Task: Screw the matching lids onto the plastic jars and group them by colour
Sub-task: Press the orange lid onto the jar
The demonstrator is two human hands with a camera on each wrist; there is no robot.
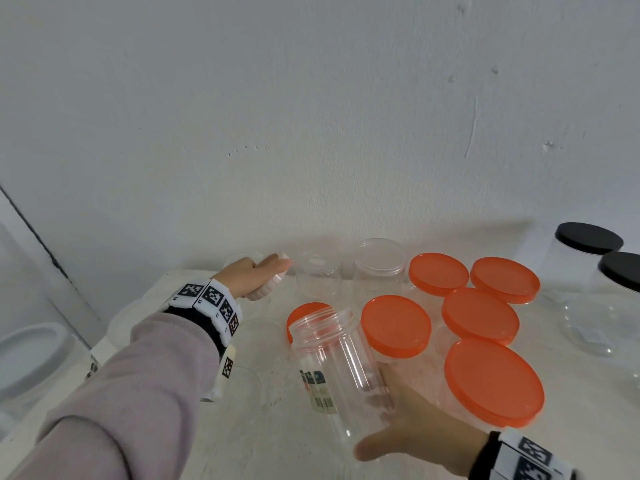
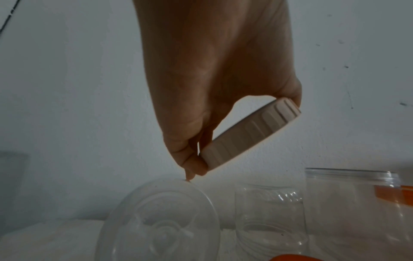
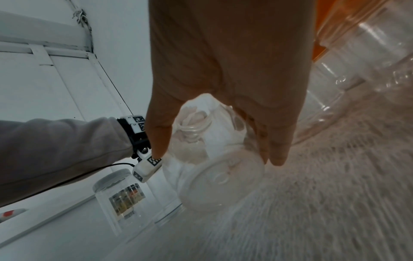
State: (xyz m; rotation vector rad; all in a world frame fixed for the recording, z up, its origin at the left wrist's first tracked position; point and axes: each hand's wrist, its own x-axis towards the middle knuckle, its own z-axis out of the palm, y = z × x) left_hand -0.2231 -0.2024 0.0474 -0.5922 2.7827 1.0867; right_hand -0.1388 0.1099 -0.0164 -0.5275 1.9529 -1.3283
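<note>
- Desk (image 1: 571, 445): pale top, runs up to a white wall; its near edge and L side are cut off by frame and sleeve, so full extent can't be told.
- Orange-lidded jars (image 1: 493, 382): five closed ones grouped on R half of desk; clear bodies mostly hidden under their own lids. A sixth orange lid (image 1: 304, 311) sits behind the held jar, partly blocked; whether it's on a jar can't be told.
- Black-lidded jars (image 1: 588, 237): two at far R, the nearer one cut by frame edge.
- Clear jar (image 1: 341, 368): lidless, label on its side, held tilted w/ mouth toward wall, off the desk by the look of it. Right hand (image 1: 412, 427) grips it round the lower body, thumb on near side, fingers seen through the plastic. In R wrist view it's blurred, seen base-on (image 3: 221, 181) just below the fingers.
- Open clear jars (image 1: 379, 258): two lidless ones by the wall, between L hand and orange group; hard to pick out vs. white wall.
- Clear lids (image 1: 261, 341): faint see-through discs on desk near L wrist; count unclear. L wrist view shows one (image 2: 161, 220) leaning right under the fingertips; contact can't be told.
- White ribbed lid (image 2: 250, 136): pinched edgewise in left hand (image 1: 249, 275) grip, thumb at one rim, fingers at the other, tilted, above desk at back L, well apart from the held jar.
</note>
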